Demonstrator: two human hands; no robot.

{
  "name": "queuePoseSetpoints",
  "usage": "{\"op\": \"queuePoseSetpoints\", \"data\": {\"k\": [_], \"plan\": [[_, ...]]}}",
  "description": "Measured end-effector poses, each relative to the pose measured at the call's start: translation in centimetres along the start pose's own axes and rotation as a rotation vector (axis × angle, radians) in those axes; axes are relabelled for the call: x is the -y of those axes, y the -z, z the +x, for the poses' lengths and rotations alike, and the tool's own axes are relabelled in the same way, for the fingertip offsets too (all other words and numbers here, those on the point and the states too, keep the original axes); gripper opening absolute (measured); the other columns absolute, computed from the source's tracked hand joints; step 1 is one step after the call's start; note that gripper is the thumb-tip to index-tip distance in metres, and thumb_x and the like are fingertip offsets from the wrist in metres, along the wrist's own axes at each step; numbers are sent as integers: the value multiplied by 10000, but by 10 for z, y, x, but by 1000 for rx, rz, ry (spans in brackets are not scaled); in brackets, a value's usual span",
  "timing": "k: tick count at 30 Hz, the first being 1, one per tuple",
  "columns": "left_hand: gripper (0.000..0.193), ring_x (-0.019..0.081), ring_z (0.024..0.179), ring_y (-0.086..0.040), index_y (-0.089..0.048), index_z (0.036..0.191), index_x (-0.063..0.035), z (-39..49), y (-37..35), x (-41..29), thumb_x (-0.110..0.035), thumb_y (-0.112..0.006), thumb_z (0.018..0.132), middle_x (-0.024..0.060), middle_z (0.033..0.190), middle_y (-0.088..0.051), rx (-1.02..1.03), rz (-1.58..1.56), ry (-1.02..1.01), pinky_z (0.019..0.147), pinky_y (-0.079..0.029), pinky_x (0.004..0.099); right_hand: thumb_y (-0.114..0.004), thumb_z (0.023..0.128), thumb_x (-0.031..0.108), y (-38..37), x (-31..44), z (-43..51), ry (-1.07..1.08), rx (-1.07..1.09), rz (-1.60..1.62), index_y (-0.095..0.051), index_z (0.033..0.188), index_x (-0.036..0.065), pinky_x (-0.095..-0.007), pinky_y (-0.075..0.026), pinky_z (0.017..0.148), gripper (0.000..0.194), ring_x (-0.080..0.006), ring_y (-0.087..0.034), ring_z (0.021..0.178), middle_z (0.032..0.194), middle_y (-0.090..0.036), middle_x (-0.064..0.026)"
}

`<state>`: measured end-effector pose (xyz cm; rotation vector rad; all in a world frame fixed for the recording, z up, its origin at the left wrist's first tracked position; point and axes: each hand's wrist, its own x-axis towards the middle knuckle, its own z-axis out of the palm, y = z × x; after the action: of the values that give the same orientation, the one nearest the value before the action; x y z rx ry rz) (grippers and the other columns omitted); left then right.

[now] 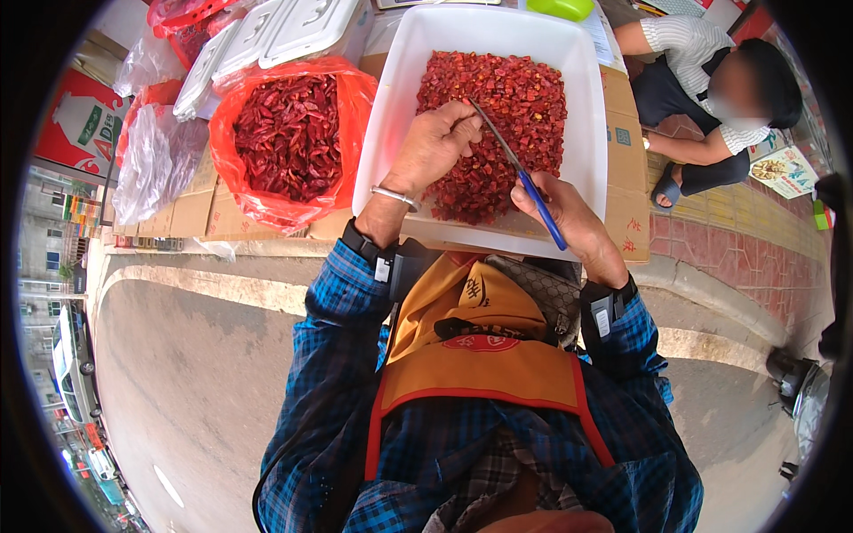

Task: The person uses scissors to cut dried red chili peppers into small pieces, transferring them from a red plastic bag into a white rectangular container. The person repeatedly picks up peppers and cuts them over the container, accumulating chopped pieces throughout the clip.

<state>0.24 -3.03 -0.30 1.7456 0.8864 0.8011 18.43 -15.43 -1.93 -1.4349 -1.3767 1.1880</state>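
Observation:
My right hand (563, 210) grips the blue handles of a pair of scissors (535, 200), with the blades pointing up and left over a white plastic tub (590, 153). My left hand (436, 143) is held over the tub's left side, its fingertips pinched by the scissor tips on what looks like a small piece of red chili; the fingers hide most of it. Cut dried red chili pieces (506, 86) cover much of the tub's bottom. To the left, whole dried red chilies (290, 136) fill an open red plastic bag (226, 153).
White lidded containers (306, 30) and clear plastic bags (160, 160) lie at the left. Flattened cardboard (626, 173) lies under the tub. A green bowl (561, 8) is beyond it. Another person (693, 86) sits at the right, near the table's edge.

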Motion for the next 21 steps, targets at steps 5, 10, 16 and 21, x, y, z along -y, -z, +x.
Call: {"op": "queuePoseSetpoints", "data": {"k": [5, 10, 16, 21], "plan": [[185, 116, 606, -579, -595, 943, 13, -2, 2, -5, -157, -525, 922, 60, 739, -621, 77, -41, -2, 571, -486, 259, -670, 801, 493, -1, -2, 2, 10, -24, -63, -534, 733, 27, -280, -363, 537, 490, -94, -441, 602, 623, -499, -14], [219, 122, 607, -581, -590, 920, 22, -1, 3, -6, -178, -501, 932, 65, 737, -622, 98, -42, 39, 573, -489, 264, -673, 832, 411, -2, 12, -6, -103, -35, 84, -567, 774, 2, -223, -416, 593, 426, -69, -526, 673, 696, -573, -16], [227, 118, 614, -578, -592, 911, 11, 0, 4, -5, -194, -496, 936, 66, 753, -628, 134, -74, 105, 573, -488, 258, -668, 837, 415, -5, 19, -8, -159, -34, 170, -579, 797, 101, -185, -207, 429, 329, 4, -322, 461, 540, -380, 102], [235, 99, 634, -571, -591, 911, -11, 1, 4, -2, -219, -489, 947, 42, 765, -619, 157, -100, 159, 584, -480, 239, -698, 819, 384, -2, 23, -10, -211, -69, 171, -619, 763, 22, -188, -320, 511, 375, -23, -433, 593, 645, -506, 39]]}}
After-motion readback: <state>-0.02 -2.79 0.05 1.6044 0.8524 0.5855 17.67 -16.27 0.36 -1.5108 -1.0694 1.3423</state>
